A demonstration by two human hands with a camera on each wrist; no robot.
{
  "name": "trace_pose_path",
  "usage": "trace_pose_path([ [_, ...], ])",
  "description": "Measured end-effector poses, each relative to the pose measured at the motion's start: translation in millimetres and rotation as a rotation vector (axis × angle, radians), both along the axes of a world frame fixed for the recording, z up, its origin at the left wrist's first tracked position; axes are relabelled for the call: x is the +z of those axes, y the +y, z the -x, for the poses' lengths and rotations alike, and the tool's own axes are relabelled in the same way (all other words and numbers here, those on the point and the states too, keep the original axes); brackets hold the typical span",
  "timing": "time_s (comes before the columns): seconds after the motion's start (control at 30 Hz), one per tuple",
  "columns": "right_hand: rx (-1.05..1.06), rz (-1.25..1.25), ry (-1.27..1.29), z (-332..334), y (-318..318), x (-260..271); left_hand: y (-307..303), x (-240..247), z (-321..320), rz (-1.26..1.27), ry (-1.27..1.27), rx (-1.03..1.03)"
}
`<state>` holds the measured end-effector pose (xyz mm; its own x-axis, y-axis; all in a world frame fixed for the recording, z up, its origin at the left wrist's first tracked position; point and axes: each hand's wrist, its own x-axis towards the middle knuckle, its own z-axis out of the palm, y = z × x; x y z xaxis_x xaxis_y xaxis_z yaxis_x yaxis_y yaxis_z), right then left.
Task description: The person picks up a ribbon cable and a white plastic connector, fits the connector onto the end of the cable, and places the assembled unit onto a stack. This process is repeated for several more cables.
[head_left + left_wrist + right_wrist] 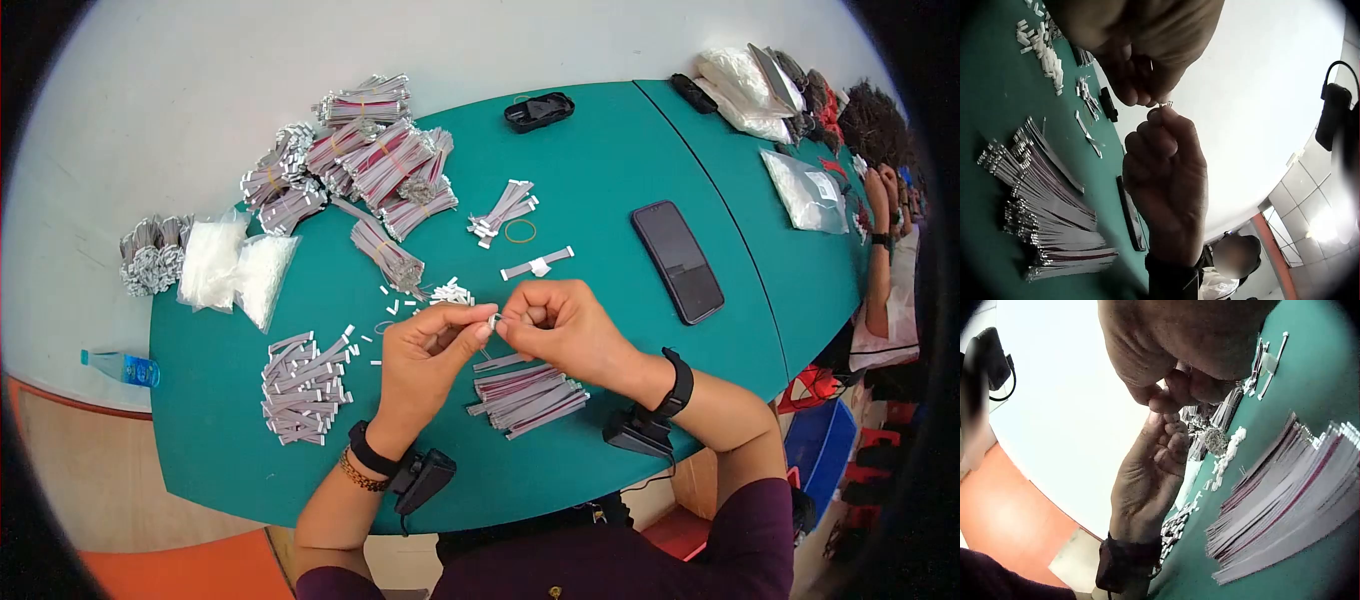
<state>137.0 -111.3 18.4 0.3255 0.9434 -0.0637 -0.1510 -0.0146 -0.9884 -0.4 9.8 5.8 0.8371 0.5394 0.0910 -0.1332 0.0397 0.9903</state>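
Note:
Above the green table, the left hand (425, 362) and right hand (567, 330) meet fingertip to fingertip, pinching a small cable end (494, 320) between them. In the left wrist view its metal tips (1169, 104) show between the fingers; most of it is hidden. Below the hands lies a pile of flat grey cables (528, 400). Small white connectors (452, 292) are heaped just beyond the left hand. Left of that hand is a pile of cables with white ends (303, 390).
Bundled cables (385, 160) and bags of white parts (212, 262) stand at the back left, a water bottle (122, 368) at the left edge. A phone (678, 262) lies right of the hands, a black case (540, 112) at the back. Another person's arm (880, 260) shows far right.

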Motion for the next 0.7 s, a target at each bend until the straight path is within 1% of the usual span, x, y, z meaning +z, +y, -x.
trace_pose_path([
  [0.1, 0.009, 0.001, 0.014, -0.5, 0.5, 0.1, 2.1, -0.7, 0.5, 0.004, 0.016, -0.013],
  [0.3, 0.027, -0.032, 0.022, -2.1, 2.0, -4.9, 5.6, -2.8, 0.0, 0.142, -0.04, -0.074],
  [0.53, 0.06, -0.049, 0.05, -2.2, 2.8, -2.7, 8.5, -3.3, 1.0, 0.19, -0.042, -0.089],
  [0.63, 0.069, -0.01, 0.041, -4.7, 1.9, -2.9, 8.8, -4.4, 0.8, 0.204, -0.06, -0.108],
  [0.7, 0.056, -0.036, 0.052, -2.7, 2.5, -2.8, 9.3, -5.6, 1.0, 0.205, -0.065, -0.105],
])
